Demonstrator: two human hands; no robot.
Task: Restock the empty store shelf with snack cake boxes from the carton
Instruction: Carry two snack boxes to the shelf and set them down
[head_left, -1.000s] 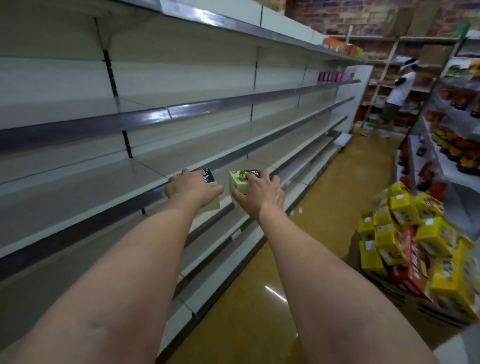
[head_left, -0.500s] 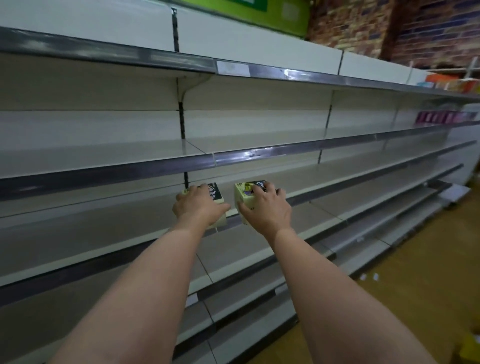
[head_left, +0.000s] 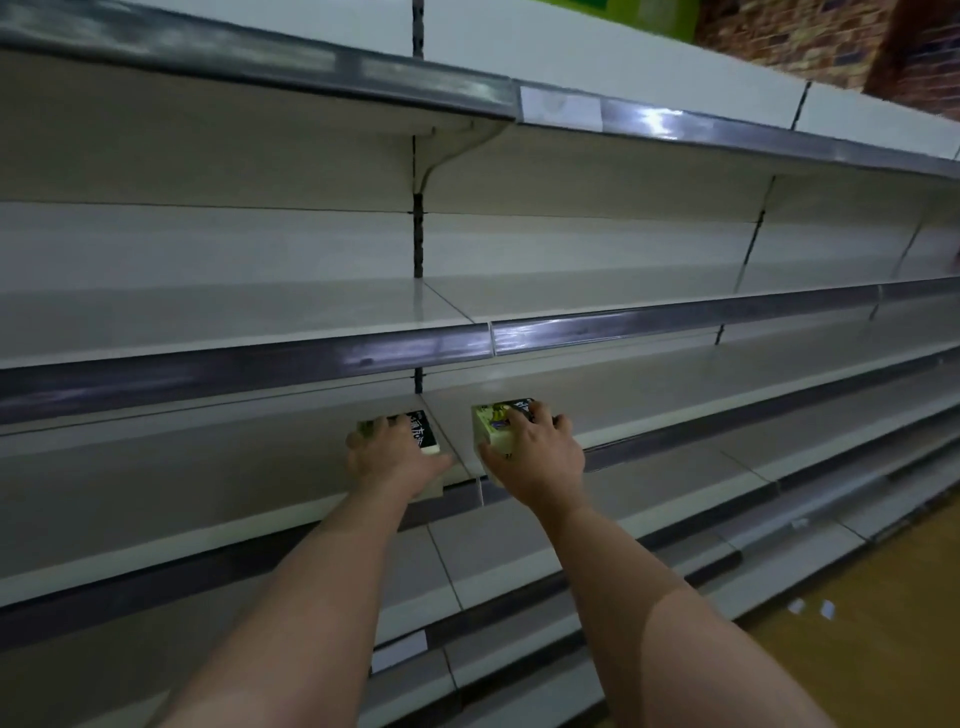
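Observation:
My left hand (head_left: 392, 460) grips a pale green snack cake box (head_left: 423, 439) with a black label from above. My right hand (head_left: 535, 457) grips a second pale green snack cake box (head_left: 491, 423) the same way. Both boxes are at the front edge of a bare white shelf (head_left: 208, 467), side by side with a small gap between them. Whether they rest on the shelf or hover just above it I cannot tell. The carton is out of view.
The white shelving has several tiers with grey price rails (head_left: 675, 317), one above my hands and more below. A vertical slotted upright (head_left: 418, 234) runs behind. Brown floor (head_left: 883, 649) with small white scraps lies at the lower right.
My view has turned left, away from the aisle and the carton, to face the shelving. Both hands have carried their boxes forward to the shelf's front edge.

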